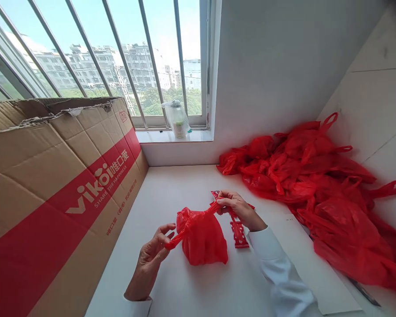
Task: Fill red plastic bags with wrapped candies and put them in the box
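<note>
Head view: The bulging red plastic carrier bag (204,240) rests on the white surface (181,293), beside a red patterned packet (240,237). The left hand (152,255) grasps one handle (174,242), the right hand (236,208) the other, presumably to hold both taut and apart.

Left hand (152,252): 7 o'clock of view centre; fingers bent, thumb opposed in light grip, fingertips toward 2 o'clock. Left wrist (136,281): bare above white cuff (135,306). Right hand (236,209): 2 o'clock from left; thumb-and-finger pinch, fingertips toward 9 o'clock. Right forearm (280,268): white-sleeved, running toward 5 o'clock.
</note>
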A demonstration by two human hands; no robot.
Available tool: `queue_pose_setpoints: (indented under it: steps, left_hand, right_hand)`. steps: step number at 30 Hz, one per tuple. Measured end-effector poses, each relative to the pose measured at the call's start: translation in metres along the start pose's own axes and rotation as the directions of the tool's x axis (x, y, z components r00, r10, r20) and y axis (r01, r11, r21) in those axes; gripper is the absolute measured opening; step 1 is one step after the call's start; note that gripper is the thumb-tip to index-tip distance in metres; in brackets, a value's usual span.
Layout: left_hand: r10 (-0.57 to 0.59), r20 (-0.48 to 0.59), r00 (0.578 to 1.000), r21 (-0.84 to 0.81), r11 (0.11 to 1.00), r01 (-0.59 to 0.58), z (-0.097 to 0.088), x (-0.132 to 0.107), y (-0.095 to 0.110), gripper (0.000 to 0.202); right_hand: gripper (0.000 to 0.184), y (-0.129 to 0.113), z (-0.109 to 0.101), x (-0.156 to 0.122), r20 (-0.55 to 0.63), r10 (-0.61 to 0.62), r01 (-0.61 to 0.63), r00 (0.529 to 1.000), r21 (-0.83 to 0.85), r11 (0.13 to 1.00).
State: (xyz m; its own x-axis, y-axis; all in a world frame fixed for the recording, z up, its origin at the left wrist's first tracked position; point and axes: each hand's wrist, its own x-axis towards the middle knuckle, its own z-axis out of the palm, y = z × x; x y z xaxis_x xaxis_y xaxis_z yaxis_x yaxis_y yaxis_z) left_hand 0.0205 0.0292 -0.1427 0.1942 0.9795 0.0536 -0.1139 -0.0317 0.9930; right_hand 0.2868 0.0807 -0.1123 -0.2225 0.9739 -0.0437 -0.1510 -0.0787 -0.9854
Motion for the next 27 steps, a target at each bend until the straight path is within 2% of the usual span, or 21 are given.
queue_pose_setpoints:
  steps: [4,7,8,10,11,13,14,16,18,22,24,27]
  left_hand:
    - [0.119,0.117,0.986,0.14,0.981,-0.135,-0.01,0.007,-0.013,0.022]
    - [0.23,0.166,0.959,0.308,0.912,-0.272,-0.008,0.01,-0.018,0.019]
    - [0.273,0.181,0.945,0.394,0.86,-0.324,-0.005,0.01,-0.019,0.017]
    - [0.39,0.217,0.895,0.569,0.694,-0.44,0.001,0.011,-0.024,0.008]
    - [0.45,0.248,0.858,0.638,0.591,-0.494,0.004,0.011,-0.027,0.007]
    - [0.543,0.317,0.778,0.707,0.411,-0.575,0.009,0.011,-0.035,0.017]
    - [0.568,0.34,0.749,0.72,0.354,-0.596,0.011,0.011,-0.039,0.021]
    - [0.598,0.357,0.718,0.734,0.295,-0.611,0.016,0.011,-0.045,0.024]
    - [0.623,0.359,0.695,0.749,0.252,-0.613,0.019,0.011,-0.049,0.024]
    - [0.645,0.376,0.665,0.756,0.202,-0.623,0.024,0.011,-0.052,0.024]
    - [0.649,0.373,0.663,0.755,0.203,-0.623,0.025,0.011,-0.052,0.023]
    - [0.65,0.336,0.681,0.759,0.242,-0.605,0.024,0.012,-0.055,0.023]
  right_hand:
    - [0.019,-0.002,-0.003,-0.001,0.025,-0.031,0.032,0.999,-0.035,0.999]
    - [0.018,-0.003,-0.007,-0.001,0.017,-0.05,0.051,0.999,-0.05,0.997]
    - [0.019,-0.002,-0.008,-0.001,0.008,-0.056,0.057,0.998,-0.058,0.997]
    - [0.02,-0.001,-0.012,0.001,-0.001,-0.075,0.075,0.997,-0.079,0.994]
    - [0.021,0.0,-0.014,0.001,-0.003,-0.088,0.088,0.996,-0.095,0.992]
    - [0.022,-0.001,-0.017,0.001,-0.004,-0.106,0.104,0.994,-0.144,0.984]
    - [0.022,-0.002,-0.017,0.001,-0.012,-0.11,0.106,0.994,-0.187,0.977]
    - [0.022,-0.005,-0.017,-0.002,-0.026,-0.119,0.104,0.993,-0.321,0.941]
    - [0.027,-0.009,-0.014,-0.006,-0.025,-0.146,0.114,0.989,-0.498,0.86]
    - [0.04,-0.014,0.006,-0.015,0.094,-0.265,0.239,0.96,-0.768,0.594]
    - [0.04,-0.011,0.025,-0.019,0.124,-0.331,0.259,0.935,-0.877,0.404]
    - [0.032,-0.001,0.056,-0.027,0.116,-0.399,0.168,0.909,-0.981,0.096]
